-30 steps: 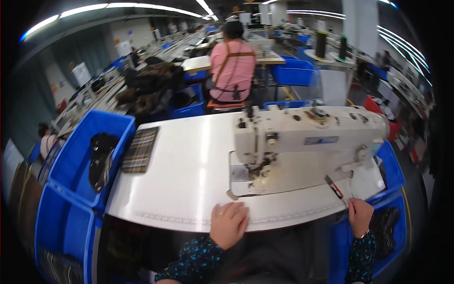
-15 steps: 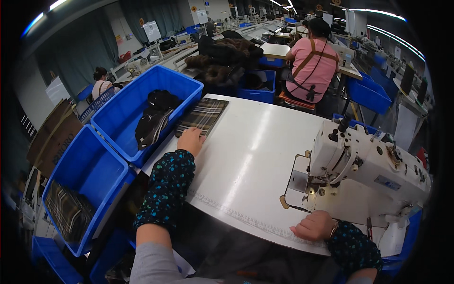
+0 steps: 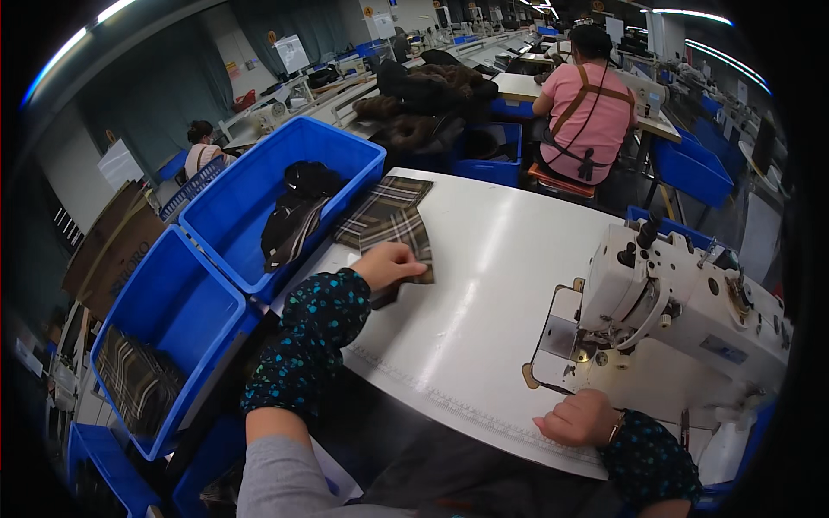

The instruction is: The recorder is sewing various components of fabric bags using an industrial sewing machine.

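Observation:
Pinched in my left hand (image 3: 390, 266) is a plaid fabric piece (image 3: 399, 231), brown and grey with white lines, raised at one edge off the stack. Under and behind it, more plaid fabric (image 3: 389, 197) lies on the far left of the white table (image 3: 466, 293). My right hand (image 3: 580, 420) rests at the table's near edge, fingers curled in, below the needle area of the white sewing machine (image 3: 682, 302). Whether anything is inside those fingers is hidden.
Two blue bins stand along the table's left: the farther bin (image 3: 233, 194) holds dark fabric pieces (image 3: 298, 211), the nearer bin (image 3: 203, 298) a plaid stack (image 3: 138, 380). A person in pink (image 3: 591, 121) sits ahead, beside a dark fabric pile (image 3: 423, 95). A printed ruler strip runs along the near edge.
My left hand has lifted a plaid piece from the stack and drawn it toward me and to the right. My right hand stays by the near edge.

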The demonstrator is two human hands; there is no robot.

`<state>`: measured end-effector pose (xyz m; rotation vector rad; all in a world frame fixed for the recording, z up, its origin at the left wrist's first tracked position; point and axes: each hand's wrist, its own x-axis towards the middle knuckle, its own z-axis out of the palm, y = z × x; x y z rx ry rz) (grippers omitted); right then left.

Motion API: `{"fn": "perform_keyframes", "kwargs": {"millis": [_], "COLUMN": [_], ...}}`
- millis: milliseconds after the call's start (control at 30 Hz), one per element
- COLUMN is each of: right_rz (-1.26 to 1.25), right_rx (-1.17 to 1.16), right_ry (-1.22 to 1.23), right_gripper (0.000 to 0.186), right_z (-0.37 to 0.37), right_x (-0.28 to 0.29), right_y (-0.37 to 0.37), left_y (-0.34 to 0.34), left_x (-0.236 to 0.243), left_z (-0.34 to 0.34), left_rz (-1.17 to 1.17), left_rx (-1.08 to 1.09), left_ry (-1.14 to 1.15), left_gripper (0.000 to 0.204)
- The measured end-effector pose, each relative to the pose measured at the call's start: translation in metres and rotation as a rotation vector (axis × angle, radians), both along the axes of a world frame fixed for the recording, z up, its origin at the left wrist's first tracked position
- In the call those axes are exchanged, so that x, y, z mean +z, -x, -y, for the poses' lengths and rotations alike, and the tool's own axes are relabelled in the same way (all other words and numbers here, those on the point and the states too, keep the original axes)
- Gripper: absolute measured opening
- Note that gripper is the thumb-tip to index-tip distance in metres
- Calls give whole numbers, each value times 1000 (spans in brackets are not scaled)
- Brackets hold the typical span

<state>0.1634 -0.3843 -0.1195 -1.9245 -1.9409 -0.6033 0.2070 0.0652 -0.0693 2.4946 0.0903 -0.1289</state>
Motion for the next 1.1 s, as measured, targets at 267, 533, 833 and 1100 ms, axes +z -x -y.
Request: {"fn": "perform_keyframes", "kwargs": {"millis": [267, 533, 833, 1100], "right_rz": [-205, -145, -116, -167], "right_rx": [-84, -196, -239, -235], "right_ry": [186, 104, 65, 77], "right_gripper": [43, 46, 41, 36], "right_z": [-25, -13, -16, -17], "right_x": [14, -4, -8, -4], "right_y": [15, 9, 11, 11], "left_y": [61, 53, 31, 89], "left_x": [-46, -14, 6, 48], "left_z": [145, -25, -143, -166], "left_rz": [-251, 310, 50, 372], "left_rx": [-390, 465, 834, 926], "left_ry": [634, -896, -691, -1048], "left_gripper": [34, 83, 64, 20]}}
